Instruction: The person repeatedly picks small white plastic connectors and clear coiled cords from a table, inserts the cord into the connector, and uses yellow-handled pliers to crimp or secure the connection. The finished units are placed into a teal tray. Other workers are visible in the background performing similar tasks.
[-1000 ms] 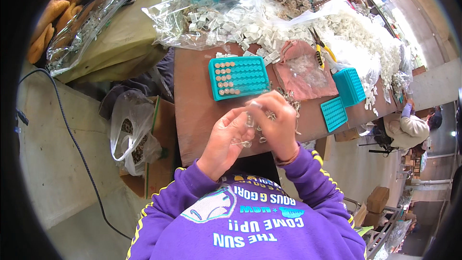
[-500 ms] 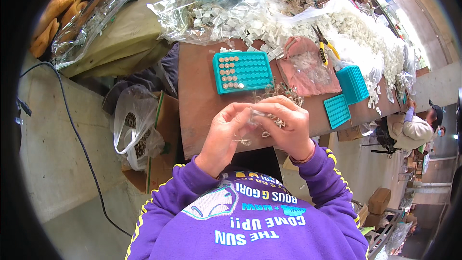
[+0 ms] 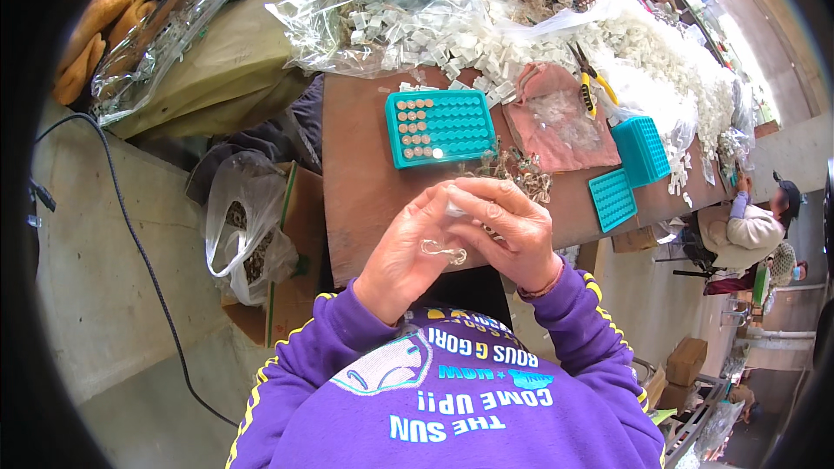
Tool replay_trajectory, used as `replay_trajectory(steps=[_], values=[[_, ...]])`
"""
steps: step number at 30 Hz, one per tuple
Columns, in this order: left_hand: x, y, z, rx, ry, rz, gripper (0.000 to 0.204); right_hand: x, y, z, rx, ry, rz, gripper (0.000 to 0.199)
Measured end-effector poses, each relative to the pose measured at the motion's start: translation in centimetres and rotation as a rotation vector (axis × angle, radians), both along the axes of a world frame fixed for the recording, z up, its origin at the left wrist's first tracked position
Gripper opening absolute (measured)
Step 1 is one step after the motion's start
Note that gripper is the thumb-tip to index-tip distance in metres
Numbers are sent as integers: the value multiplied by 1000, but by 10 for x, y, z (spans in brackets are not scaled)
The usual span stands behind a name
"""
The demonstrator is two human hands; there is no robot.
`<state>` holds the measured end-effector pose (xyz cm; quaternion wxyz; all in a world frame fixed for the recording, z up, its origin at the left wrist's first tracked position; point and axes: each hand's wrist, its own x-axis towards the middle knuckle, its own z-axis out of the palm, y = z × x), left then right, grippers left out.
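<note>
Close together above the table's near edge, my left hand point(image 3: 401, 252) and my right hand point(image 3: 514, 234) both pinch a small clear-white piece point(image 3: 453, 208). Fingers cover most of it, so its kind cannot be made out. A thin pale looped cord point(image 3: 444, 252) dangles below it, against my left palm. Just beyond my hands lies a teal tray point(image 3: 476, 156) whose left columns hold round, coin-like brown pieces point(image 3: 413, 128) and one pale one. Beside my right hand is a tangle of small corded parts point(image 3: 528, 178), partly hidden by the fingers.
Right of the tray, a pink cloth point(image 3: 573, 143) carries clear scraps and yellow-handled pliers point(image 3: 598, 91). Two more teal trays point(image 3: 638, 152) sit farther right. White plastic pieces point(image 3: 608, 43) heap along the back. A bagged cardboard box point(image 3: 300, 252) stands left; co-workers point(image 3: 743, 226) are at right.
My fingers have closed in more around the small piece. The looped cord now shows more plainly, higher against my left palm. The trays and cloth have barely shifted in view.
</note>
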<state>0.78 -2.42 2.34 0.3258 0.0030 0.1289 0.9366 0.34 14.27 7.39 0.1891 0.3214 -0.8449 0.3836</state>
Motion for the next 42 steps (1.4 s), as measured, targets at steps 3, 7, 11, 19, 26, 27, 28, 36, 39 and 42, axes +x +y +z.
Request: replay_trajectory(steps=[3, 7, 11, 19, 26, 27, 28, 36, 39, 42], values=[[5, 8, -4, 60, -86, -9, 34, -2, 5, -5, 46, 81, 11, 35], [5, 14, -11, 34, -116, 0, 34, -7, 12, -8, 137, 159, 27, 34], [5, 17, -11, 65, -120, -37, 33, -12, 18, -8, 177, 222, 62, 31], [5, 24, -6, 101, -227, -90, 32, -14, 16, -11, 42, 261, 22, 27], [-11, 20, -28, -153, 7, 259, 21, -25, 81, -5, 219, 18, -463, 27], [-12, 19, -30, -163, 28, 285, 21, -30, 95, -7, 184, -82, -570, 20], [-12, 19, -32, -157, 48, 321, 20, -40, 108, -9, 187, -160, -612, 17], [-12, 18, -39, -111, 68, 309, 21, -88, 127, -55, 372, -54, -481, 7], [-12, 18, -40, -117, 83, 336, 20, -87, 128, -52, 189, -148, -560, 7], [-13, 18, -39, -174, 109, 337, 19, -79, 124, -40, -85, -327, -501, 6]])
